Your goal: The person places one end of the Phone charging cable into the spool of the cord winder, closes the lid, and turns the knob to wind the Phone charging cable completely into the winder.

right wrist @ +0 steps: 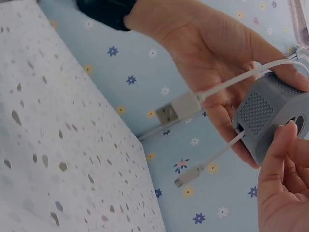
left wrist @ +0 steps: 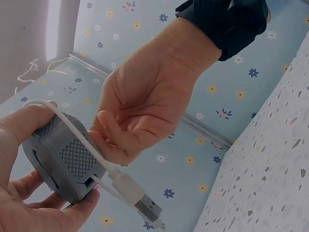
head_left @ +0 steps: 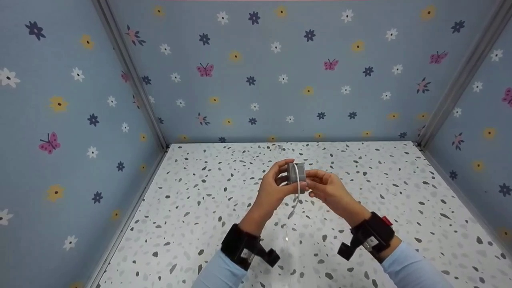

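My left hand (head_left: 273, 188) grips a grey hexagonal device (head_left: 291, 173) raised above the table, thumb on one side and fingers round the other. Diamond-patterned panels cover the sides of the device (left wrist: 77, 159) in the left wrist view. Over it loops a white USB cable (left wrist: 83, 139). Its broad USB plug (right wrist: 179, 109) and a small micro-type plug (right wrist: 188, 177) dangle free in the right wrist view. My right hand (head_left: 330, 191) holds its curled fingers at the device's right side, one fingertip on the face beside dark round openings. The device partly hides the right fingertips in the left wrist view.
A white speckled tabletop (head_left: 208, 232) lies beneath both hands. Blue flower-patterned panels (head_left: 268, 96) stand behind it and on both sides, joined by grey metal corner posts (head_left: 134, 72). Black camera straps (head_left: 240, 246) sit on both wrists.
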Demonstrator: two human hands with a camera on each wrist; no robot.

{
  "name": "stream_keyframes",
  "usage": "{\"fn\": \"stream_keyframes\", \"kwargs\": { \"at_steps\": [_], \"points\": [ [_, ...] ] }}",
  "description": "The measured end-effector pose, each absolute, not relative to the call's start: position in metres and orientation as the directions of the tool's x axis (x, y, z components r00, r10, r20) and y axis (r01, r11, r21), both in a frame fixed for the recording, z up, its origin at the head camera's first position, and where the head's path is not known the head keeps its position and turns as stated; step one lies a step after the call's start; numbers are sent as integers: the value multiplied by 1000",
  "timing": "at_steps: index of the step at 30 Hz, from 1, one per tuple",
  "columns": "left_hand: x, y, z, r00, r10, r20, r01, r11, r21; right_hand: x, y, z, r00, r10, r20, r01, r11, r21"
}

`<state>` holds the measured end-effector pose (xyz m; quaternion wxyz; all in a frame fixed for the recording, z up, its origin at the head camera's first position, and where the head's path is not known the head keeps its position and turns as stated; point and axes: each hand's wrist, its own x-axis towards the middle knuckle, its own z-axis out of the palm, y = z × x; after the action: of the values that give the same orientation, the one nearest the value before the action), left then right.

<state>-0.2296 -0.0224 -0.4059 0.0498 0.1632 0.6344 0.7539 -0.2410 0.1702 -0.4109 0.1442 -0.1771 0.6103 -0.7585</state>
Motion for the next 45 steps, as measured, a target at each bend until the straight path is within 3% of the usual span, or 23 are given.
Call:
{"fn": "stream_keyframes", "kwargs": {
  "at_steps": [4, 6, 9, 11, 13, 16, 18, 20, 22, 24, 27, 30, 33, 35, 38, 42, 45],
  "points": [
    [-230, -22, -407, -939, 290, 183, 128, -198, 972, -242, 171, -414, -888, -347, 302, -331, 28, -943],
    [-230, -22, -407, -937, 296, 183, 126, -201, 971, -244, 171, -418, -805, -327, 496, -562, 152, -813],
    [-230, -20, -407, -935, 305, 180, 120, -205, 971, -251, 174, -424, -523, -345, 780, -849, 291, -441],
    [-229, -19, -407, -933, 310, 181, 119, -208, 971, -258, 177, -428, -288, -363, 886, -932, 320, -172],
    [-228, -18, -407, -932, 315, 182, 118, -210, 970, -264, 179, -430, -112, -367, 924, -945, 326, 15],
    [-228, -18, -406, -929, 321, 184, 119, -213, 970, -270, 180, -433, 36, -349, 936, -935, 320, 155],
    [-227, -18, -405, -927, 325, 189, 121, -218, 968, -272, 181, -433, 67, -344, 937, -929, 320, 184],
    [-227, -18, -405, -926, 325, 192, 123, -219, 968, -272, 181, -433, 41, -345, 938, -933, 323, 160],
    [-227, -18, -405, -927, 322, 193, 126, -218, 968, -271, 180, -432, -36, -356, 934, -947, 312, 83],
    [-227, -19, -405, -929, 318, 192, 128, -213, 969, -269, 180, -430, -153, -362, 919, -958, 284, -48],
    [-228, -20, -407, -932, 310, 186, 126, -204, 971, -264, 178, -427, -409, -356, 841, -912, 198, -360],
    [-229, -20, -408, -936, 300, 183, 126, -202, 971, -259, 175, -422, -694, -338, 636, -693, 73, -717],
    [-229, -20, -407, -940, 287, 184, 131, -197, 972, -254, 171, -412, -881, -370, 296, -273, -115, -955],
    [-229, -19, -406, -943, 280, 183, 134, -184, 974, -251, 169, -406, -904, -421, 68, 52, -268, -962],
    [-228, -17, -405, -943, 279, 183, 144, -157, 977, -247, 168, -397, -851, -495, -176, 419, -437, -796],
    [-228, -15, -406, -946, 270, 181, 152, -125, 980, -242, 168, -392, -803, -529, -276, 560, -507, -655],
    [-229, -14, -407, -945, 274, 180, 148, -131, 980, -240, 168, -394, -837, -487, -250, 492, -467, -735]
  ]
}}
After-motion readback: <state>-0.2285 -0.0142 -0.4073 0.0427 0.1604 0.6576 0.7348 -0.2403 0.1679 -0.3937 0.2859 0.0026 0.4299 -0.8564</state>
